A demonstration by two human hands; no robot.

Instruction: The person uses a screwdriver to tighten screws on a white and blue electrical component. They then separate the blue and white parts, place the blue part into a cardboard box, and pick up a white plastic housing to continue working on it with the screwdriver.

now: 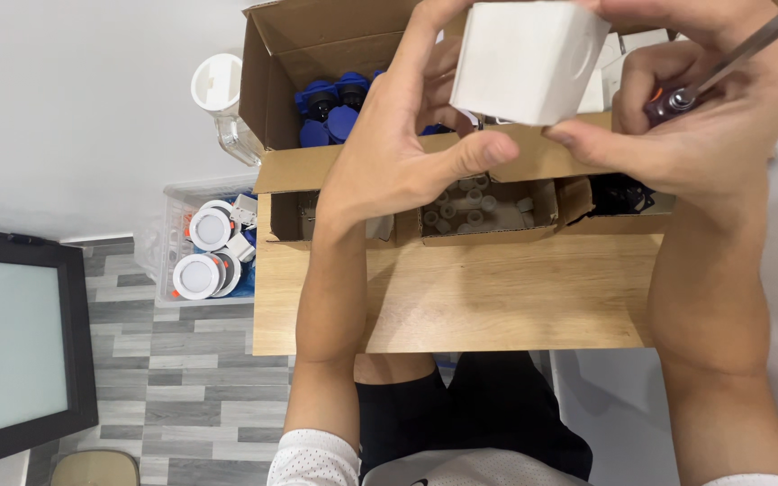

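Note:
Both hands are raised close to the camera around a white square plastic box. My left hand grips the box from the left, thumb under its lower edge. My right hand touches the box's lower right with the thumb and also holds a screwdriver, whose metal shaft points up to the right. Below the hands lies a small wooden table.
A large open cardboard box holds blue parts. Smaller cardboard boxes with small grey pieces sit along the table's back. A clear bin of round white lamps stands on the floor at left, near a dark framed panel.

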